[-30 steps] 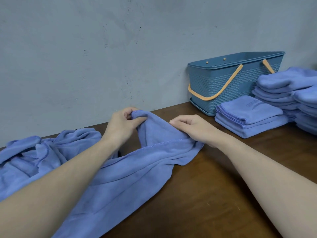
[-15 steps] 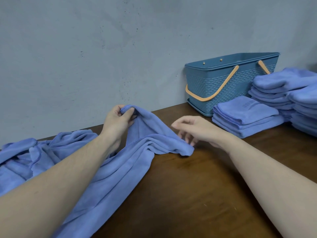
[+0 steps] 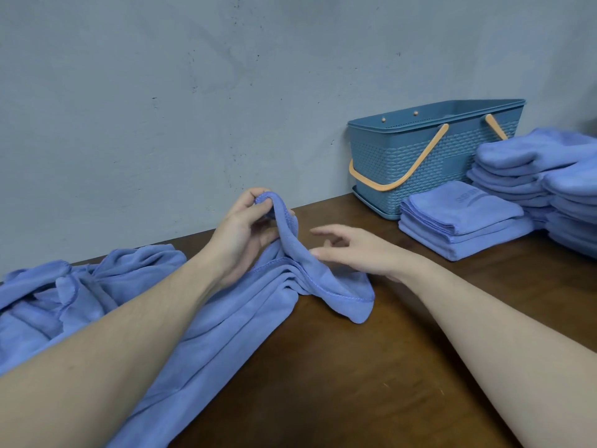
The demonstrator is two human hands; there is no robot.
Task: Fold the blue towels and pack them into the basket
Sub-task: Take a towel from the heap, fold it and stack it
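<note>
Towel | left grip pinches hem | right grip loose | embossed lettering unreadable

Soft matt cloth towel, seemingly plastic basket (woven-textured), glossy wood table.

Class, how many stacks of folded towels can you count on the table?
2: a low stack in front of the basket, a taller one at the right edge, partly cut off.

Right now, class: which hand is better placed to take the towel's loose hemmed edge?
Right. The right hand hovers open just above the loose hem, holding nothing. The left hand already pinches the towel at its raised corner.
</note>
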